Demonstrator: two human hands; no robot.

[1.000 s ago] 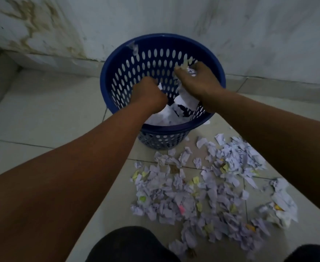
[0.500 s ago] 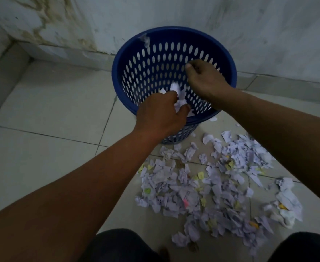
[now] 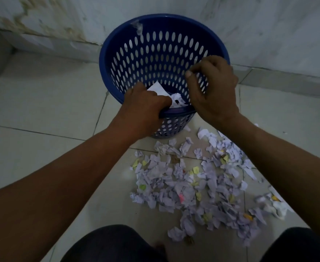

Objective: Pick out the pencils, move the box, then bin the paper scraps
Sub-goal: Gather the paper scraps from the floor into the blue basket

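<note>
A blue perforated bin (image 3: 155, 53) stands on the tiled floor against the wall. My left hand (image 3: 144, 110) lies over the bin's near rim with its fingers curled round white paper scraps (image 3: 175, 101) that poke out past the knuckles. My right hand (image 3: 214, 89) hovers over the bin's right side, fingers loosely bent, and I see nothing in it. A wide pile of torn paper scraps (image 3: 189, 182), mostly white with yellow and pink bits, covers the floor in front of the bin. No pencils or box are in view.
A stained white wall (image 3: 268, 25) and its skirting run behind the bin. Bare tiles (image 3: 41, 110) spread to the left. My dark-clothed knees (image 3: 113, 242) fill the bottom edge. A crumpled clump of paper (image 3: 274, 203) lies at the right.
My left hand has stayed at the bin's near rim with paper in its fingers. My right hand has lifted toward the right rim and loosened its fingers.
</note>
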